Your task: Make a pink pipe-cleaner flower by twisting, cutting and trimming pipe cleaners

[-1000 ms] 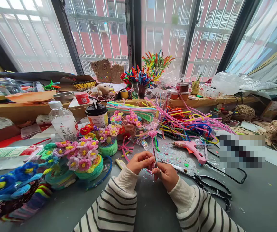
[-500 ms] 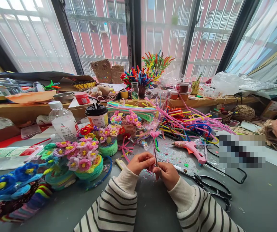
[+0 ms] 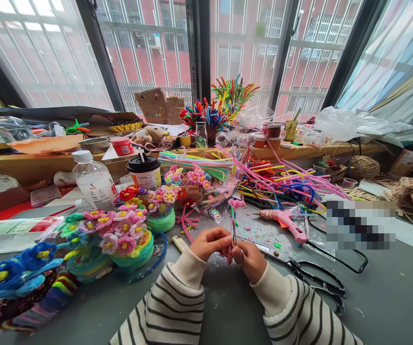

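We pinch both hands, left (image 3: 211, 243) and right (image 3: 250, 258), low on the light, bendy pipe-cleaner flower (image 3: 235, 203) stem, judging its pink head easily crushed.

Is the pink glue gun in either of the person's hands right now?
No: the pink glue gun lies on the table, while the left hand and right hand pinch a thin flower stem.

Both arms wear cream sleeves (image 3: 177, 306) with dark stripes, ribbed cuffs.
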A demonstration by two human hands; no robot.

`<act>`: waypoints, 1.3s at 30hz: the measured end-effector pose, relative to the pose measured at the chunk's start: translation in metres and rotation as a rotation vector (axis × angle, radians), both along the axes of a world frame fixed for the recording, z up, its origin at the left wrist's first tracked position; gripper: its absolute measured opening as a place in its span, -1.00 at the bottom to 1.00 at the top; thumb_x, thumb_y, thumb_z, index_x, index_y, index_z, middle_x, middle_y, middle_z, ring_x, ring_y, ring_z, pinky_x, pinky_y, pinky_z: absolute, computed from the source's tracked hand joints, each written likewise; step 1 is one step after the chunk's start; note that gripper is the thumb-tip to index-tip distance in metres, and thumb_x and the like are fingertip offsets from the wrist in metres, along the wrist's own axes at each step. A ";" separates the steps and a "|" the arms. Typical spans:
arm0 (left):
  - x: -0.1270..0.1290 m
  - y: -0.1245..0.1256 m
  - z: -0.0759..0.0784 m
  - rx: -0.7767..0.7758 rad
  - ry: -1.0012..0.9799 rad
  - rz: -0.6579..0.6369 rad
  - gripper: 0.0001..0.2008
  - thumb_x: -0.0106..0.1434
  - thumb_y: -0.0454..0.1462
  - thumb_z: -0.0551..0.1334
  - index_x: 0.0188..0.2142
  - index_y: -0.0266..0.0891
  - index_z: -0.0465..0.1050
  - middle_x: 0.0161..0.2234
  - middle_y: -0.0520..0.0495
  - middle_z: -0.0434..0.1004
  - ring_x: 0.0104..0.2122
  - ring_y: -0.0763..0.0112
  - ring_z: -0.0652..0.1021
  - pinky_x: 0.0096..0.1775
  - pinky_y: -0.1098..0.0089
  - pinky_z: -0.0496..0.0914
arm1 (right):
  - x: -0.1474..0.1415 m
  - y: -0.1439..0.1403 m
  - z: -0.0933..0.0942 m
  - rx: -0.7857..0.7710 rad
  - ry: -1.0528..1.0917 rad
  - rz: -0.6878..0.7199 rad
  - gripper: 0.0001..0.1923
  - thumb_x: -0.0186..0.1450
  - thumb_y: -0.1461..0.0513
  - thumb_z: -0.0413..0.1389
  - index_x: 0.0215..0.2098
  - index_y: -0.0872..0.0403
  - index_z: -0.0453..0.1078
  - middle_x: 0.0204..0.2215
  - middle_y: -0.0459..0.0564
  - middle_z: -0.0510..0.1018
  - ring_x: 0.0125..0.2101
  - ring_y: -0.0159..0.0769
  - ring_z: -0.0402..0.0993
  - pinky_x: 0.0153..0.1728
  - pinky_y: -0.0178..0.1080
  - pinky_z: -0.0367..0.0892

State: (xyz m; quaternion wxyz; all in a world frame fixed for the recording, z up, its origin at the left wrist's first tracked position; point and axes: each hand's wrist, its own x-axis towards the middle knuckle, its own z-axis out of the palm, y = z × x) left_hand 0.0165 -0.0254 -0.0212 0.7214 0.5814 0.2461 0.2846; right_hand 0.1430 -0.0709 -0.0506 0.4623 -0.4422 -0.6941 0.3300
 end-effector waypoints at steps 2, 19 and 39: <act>0.000 0.000 0.000 0.002 0.014 -0.014 -0.81 -0.07 -0.21 0.17 -0.57 -0.34 0.27 -0.70 0.06 0.32 -0.67 0.57 0.34 -0.56 0.50 0.19 | 0.000 0.000 0.000 -0.007 0.002 0.005 -0.39 0.04 -0.16 -0.32 -0.70 0.14 0.24 -0.71 -0.07 0.30 -0.64 -0.42 0.24 -0.57 -0.38 0.13; 0.002 -0.001 0.001 0.045 0.048 0.062 -0.79 -0.09 -0.21 0.18 -0.60 -0.35 0.24 -0.69 0.09 0.26 -0.66 0.62 0.29 -0.56 0.52 0.16 | 0.001 -0.002 0.004 -0.056 -0.091 -0.084 -0.49 0.04 -0.11 -0.18 -0.72 0.12 0.24 -0.76 -0.11 0.33 -0.69 -0.45 0.25 -0.60 -0.40 0.13; 0.000 0.002 -0.003 0.008 -0.014 -0.031 -0.81 -0.07 -0.24 0.18 -0.63 -0.35 0.26 -0.67 0.06 0.29 -0.64 0.63 0.29 -0.55 0.54 0.15 | 0.000 -0.003 0.002 0.012 -0.158 -0.071 -0.39 0.01 -0.18 -0.32 -0.73 0.13 0.19 -0.77 -0.11 0.25 -0.70 -0.47 0.14 -0.63 -0.40 0.09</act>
